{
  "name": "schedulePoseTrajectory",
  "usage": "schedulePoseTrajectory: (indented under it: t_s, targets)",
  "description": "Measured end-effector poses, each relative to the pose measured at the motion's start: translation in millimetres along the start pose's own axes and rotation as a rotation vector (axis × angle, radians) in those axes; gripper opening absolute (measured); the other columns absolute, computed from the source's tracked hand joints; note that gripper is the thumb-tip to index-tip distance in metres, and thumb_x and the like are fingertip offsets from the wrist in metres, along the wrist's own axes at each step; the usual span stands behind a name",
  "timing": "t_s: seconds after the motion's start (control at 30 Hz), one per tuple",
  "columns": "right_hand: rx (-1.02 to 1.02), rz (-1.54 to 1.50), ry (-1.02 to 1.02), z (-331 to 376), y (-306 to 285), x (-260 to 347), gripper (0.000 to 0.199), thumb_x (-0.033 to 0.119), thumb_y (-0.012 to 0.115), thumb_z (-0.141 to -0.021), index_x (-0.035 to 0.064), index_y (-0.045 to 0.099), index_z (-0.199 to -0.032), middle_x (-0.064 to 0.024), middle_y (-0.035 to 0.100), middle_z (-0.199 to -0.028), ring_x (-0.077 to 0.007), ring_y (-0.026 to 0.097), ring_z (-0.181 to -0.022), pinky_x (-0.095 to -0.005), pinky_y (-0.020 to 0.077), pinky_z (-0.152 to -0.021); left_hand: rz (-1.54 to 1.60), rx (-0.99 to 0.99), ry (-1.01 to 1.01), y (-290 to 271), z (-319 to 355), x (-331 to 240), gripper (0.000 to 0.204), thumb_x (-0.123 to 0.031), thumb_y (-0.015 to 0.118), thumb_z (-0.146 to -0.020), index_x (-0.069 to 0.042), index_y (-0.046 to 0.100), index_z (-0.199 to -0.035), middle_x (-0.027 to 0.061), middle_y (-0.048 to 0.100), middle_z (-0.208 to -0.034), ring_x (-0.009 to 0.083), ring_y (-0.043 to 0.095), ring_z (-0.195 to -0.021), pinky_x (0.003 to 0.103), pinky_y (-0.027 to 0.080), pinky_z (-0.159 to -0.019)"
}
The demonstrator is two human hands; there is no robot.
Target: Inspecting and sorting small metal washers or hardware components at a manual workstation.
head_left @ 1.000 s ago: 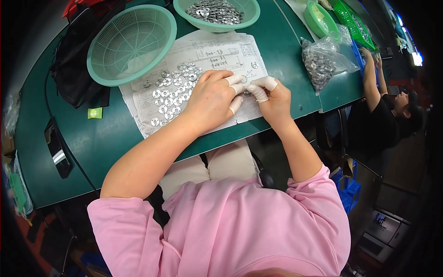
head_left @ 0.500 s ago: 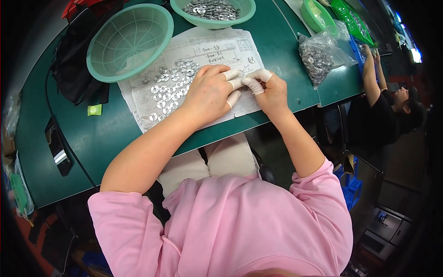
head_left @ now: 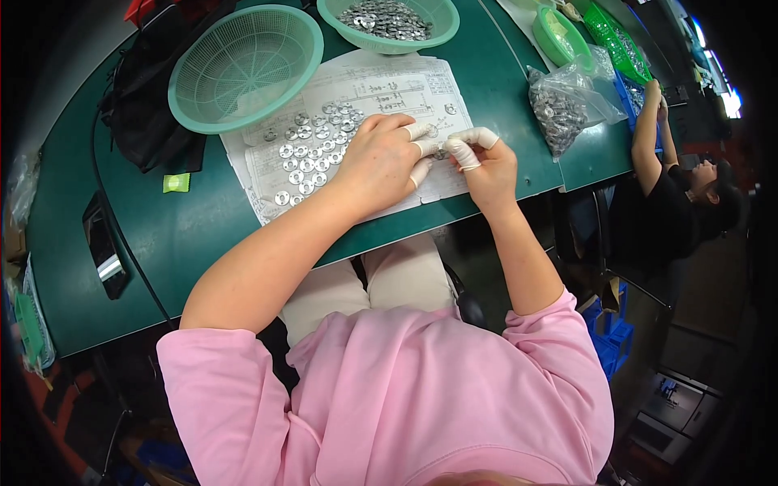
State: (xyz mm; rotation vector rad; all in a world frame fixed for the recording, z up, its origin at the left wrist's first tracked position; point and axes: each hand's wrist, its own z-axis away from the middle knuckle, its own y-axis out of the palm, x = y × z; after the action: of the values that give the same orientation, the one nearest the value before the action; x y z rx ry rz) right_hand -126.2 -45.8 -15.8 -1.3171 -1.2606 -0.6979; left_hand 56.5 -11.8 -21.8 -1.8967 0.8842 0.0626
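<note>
From afar I count one phone (head_left: pixel 105 248), one packet (head_left: pixel 176 183), one metal part (head_left: pixel 440 155) the right hand (head_left: pixel 491 167) pinches; left hand's (head_left: pixel 379 159) grip I can't tell.

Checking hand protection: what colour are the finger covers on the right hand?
White: the right hand's finger covers show best in the head view.

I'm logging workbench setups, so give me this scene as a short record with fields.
Left hand: palm down over the sheet, white-covered fingertips near a small metal part
Right hand: thumb and finger close together at that part; grip partly hidden
Sheet: printed paper on the green table
Discs: many, silver, holed, left of the hands
Baskets: pale green one at left; another, disc-filled, beyond the sheet
Bag: clear, metal parts inside, at right
</note>
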Motion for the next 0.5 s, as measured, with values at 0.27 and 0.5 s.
schedulePoseTrajectory:
  t_s: [0.27,0.5]
  targets:
    - [0.017,0.105,-0.021,-0.1,6.0,-5.3,0.008,0.008,0.068,-0.082,0.0015,0.064,-0.083,-0.0024,0.063,-0.074,-0.0086,0.057,-0.065,-0.0221,0.0457,-0.057,-0.013,0.05,-0.029,-2.2,-0.3,0.7,0.023,-0.019,0.061,-0.079,-0.012,0.069,-0.099,0.0065,0.063,-0.11,0.0268,0.052,-0.11,0.041,0.036,-0.096]
    - [-0.008,0.361,-0.265,-1.2,8.6,-1.4,0.009,0.01,0.069,-0.081,0.0018,0.064,-0.08,-0.0038,0.062,-0.073,-0.0097,0.057,-0.064,-0.0234,0.0463,-0.058,0.088,0.031,-0.054,-4.4,-3.7,1.0,0.021,-0.02,0.062,-0.078,-0.009,0.07,-0.094,0.007,0.064,-0.103,0.0268,0.053,-0.108,0.041,0.036,-0.095]
